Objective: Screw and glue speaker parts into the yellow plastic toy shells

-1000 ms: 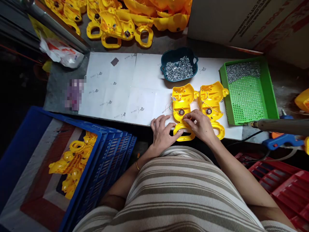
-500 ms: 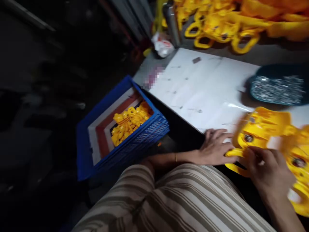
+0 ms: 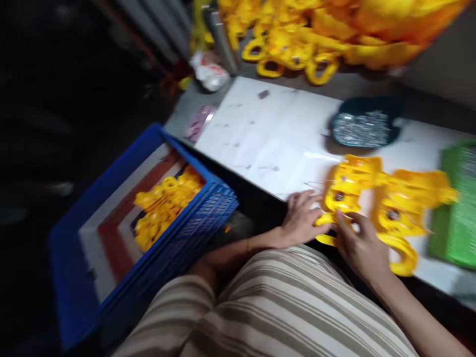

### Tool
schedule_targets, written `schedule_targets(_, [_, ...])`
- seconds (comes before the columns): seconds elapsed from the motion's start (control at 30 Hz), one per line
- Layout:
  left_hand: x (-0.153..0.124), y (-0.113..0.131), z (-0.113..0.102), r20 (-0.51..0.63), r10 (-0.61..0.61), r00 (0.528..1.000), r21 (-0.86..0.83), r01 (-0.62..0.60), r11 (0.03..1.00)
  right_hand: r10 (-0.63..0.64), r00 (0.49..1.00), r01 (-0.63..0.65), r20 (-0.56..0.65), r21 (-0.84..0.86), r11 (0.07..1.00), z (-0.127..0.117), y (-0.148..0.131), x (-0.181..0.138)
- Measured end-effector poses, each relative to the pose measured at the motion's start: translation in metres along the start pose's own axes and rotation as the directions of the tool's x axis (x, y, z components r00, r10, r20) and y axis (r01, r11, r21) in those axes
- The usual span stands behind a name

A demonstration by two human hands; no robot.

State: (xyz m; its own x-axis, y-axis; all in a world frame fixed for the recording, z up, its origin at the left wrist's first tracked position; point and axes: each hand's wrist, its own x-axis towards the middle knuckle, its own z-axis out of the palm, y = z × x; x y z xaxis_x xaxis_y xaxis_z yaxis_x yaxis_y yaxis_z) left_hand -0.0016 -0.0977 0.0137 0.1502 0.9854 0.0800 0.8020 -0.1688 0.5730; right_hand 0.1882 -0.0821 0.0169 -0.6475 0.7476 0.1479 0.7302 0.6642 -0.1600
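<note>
On the white board [image 3: 260, 144] at its near edge lies a yellow plastic part [image 3: 344, 181] with a loop handle that juts over the edge. My left hand [image 3: 303, 218] rests beside it, fingers spread on the board and thumb at the loop. Over the part's near end, my right hand [image 3: 360, 243] has its thumb and forefinger pinched together; whatever is between them is too small or hidden to make out. A second yellow part [image 3: 403, 208] of similar shape lies just to the right, its loop partly behind my right wrist.
Behind the parts stands a dark teal tray [image 3: 366, 141] of small shiny metal pieces. A green tray [image 3: 451, 213] is at the right. More yellow parts [image 3: 286, 44] are piled at the back. Low on the left, a blue crate [image 3: 219, 191] holds several yellow pieces [image 3: 167, 203].
The view has turned right, bringing the green tray and the whole second part into sight. Both hands stay at the same yellow part, with little change in their pose.
</note>
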Motion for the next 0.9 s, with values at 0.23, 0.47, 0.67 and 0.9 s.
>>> schedule_targets(0.23, [0.009,-0.002,-0.009,-0.007,-0.005,1.0,0.045,0.005,0.999,0.074,0.98,-0.058,0.183,-0.093,0.994,-0.021,-0.002,0.02])
schedule_targets(0.47, [0.035,-0.018,-0.022,-0.248,-0.134,0.96,-0.134,0.103,0.986,0.16,0.985,-0.165,0.058,0.085,0.983,-0.024,0.001,0.022])
schedule_targets(0.67, [0.073,-0.016,-0.029,-0.241,-0.064,0.968,-0.039,0.056,0.998,0.348,0.937,-0.325,-0.031,0.284,0.902,-0.029,0.009,0.044])
schedule_targets(0.9, [0.08,-0.004,-0.024,-0.267,0.023,0.964,0.039,-0.013,0.999,0.5,0.866,-0.431,0.025,0.545,0.719,-0.035,0.029,0.092])
